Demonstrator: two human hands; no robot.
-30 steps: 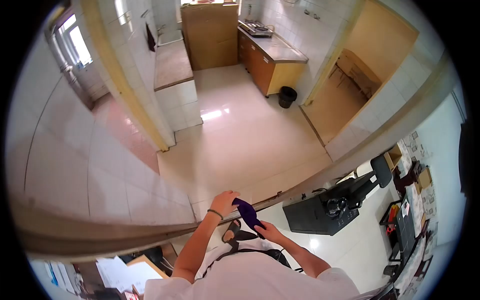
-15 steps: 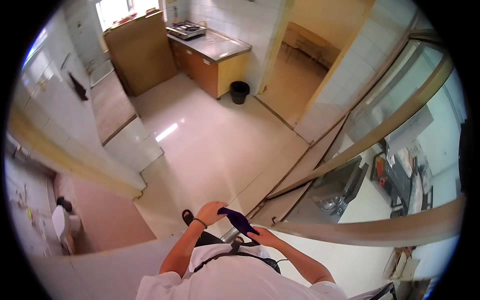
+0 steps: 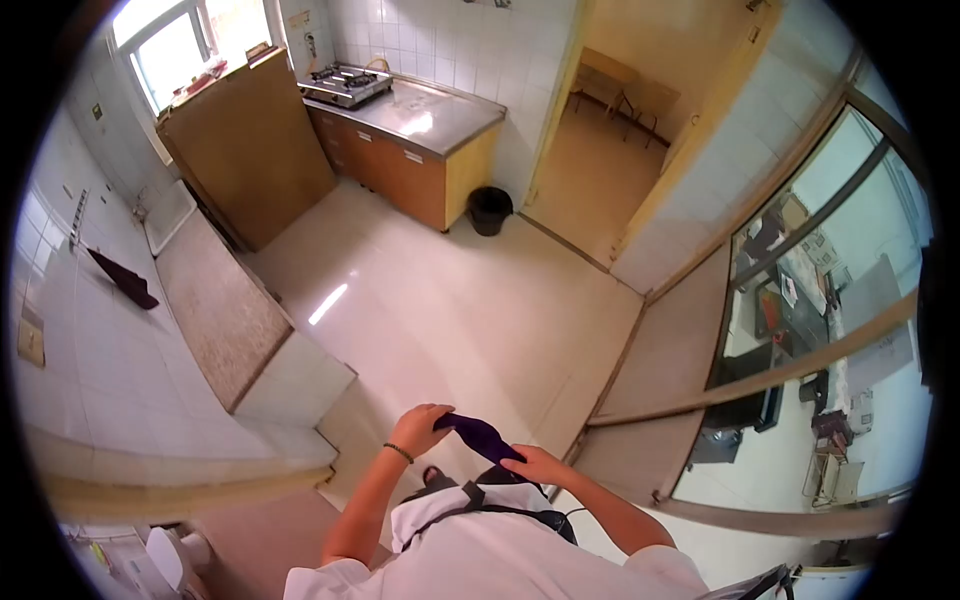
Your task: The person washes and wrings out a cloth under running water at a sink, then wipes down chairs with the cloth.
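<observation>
Grasping dark purple cloth (image 3: pixel 481 437) at opposite ends with left hand (image 3: pixel 418 430) and right hand (image 3: pixel 538 465), near side, above the pale floor (image 3: pixel 470 320); could drop an end through slackened grip.

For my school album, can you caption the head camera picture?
Left hand and right hand hold a purple cloth above a pale floor.

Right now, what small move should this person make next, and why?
Probably a short step forward across the floor: the left hand and right hand already hold the purple cloth between them, while the steel-topped counter and stove stand well ahead, seemingly beyond reach.
</observation>
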